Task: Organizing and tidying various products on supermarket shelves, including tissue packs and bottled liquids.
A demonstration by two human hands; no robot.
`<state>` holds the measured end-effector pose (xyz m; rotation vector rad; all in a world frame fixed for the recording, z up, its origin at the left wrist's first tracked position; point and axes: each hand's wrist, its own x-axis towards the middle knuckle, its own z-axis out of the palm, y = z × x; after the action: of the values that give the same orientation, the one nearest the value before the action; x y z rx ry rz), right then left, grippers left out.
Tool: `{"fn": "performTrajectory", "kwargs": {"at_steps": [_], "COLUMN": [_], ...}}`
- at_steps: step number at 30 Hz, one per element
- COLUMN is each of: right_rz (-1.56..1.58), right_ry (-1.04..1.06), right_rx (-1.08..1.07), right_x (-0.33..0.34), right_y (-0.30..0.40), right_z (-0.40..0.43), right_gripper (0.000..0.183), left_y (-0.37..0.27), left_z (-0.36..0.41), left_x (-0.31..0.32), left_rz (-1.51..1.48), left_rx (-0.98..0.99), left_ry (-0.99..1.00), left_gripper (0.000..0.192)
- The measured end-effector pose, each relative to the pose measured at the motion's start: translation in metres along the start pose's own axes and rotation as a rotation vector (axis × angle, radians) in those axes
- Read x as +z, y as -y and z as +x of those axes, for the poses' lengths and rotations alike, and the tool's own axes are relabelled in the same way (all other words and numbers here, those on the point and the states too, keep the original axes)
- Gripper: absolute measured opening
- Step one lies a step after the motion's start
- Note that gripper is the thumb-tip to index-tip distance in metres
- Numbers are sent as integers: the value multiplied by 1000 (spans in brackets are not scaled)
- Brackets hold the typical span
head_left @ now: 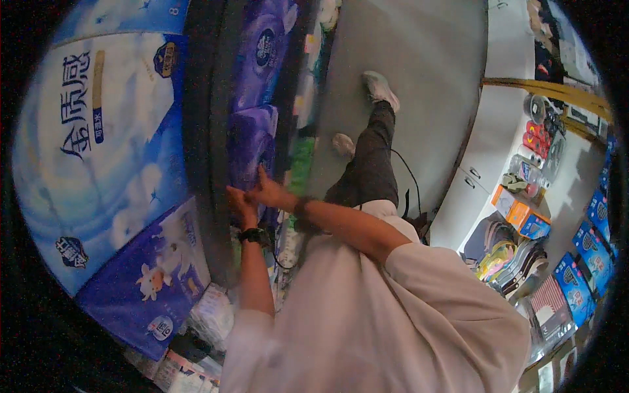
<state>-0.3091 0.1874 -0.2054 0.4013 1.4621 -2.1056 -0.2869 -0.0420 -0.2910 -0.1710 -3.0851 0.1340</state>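
Purple plastic-wrapped packs [253,127] lie in a row along a dark shelf at the left of the head view. At the near end of this row, my left hand [242,204], with a dark watch on its wrist, is beside the nearest pack, its fingers bent. Close by on the right, my right hand [272,192] has a finger raised against that pack's surface, and its other fingers nearly meet the left hand. Blur and dim light hide whether either hand grips the pack.
Large blue-and-white packages [123,123] and a purple package with a cow picture [162,280] stand at the left. Goods line the shelf edge [302,162]. Grey floor [432,64] extends beyond my legs. White cabinets [454,206] stand at the right, with folded goods and boxes [521,216] above.
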Motion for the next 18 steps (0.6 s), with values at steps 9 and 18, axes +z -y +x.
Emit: {"fn": "performTrajectory", "kwargs": {"at_steps": [9, 18], "right_rz": [-215, -35], "right_ry": [-25, 33], "right_rx": [93, 119], "right_x": [21, 2], "right_y": [-21, -19], "right_z": [13, 5], "right_gripper": [104, 94], "left_y": [-22, -53], "left_z": [29, 40], "left_x": [-14, -56], "left_rz": [-487, -424], "left_rx": [-171, -278], "left_ry": [129, 332], "left_gripper": [89, 90]}}
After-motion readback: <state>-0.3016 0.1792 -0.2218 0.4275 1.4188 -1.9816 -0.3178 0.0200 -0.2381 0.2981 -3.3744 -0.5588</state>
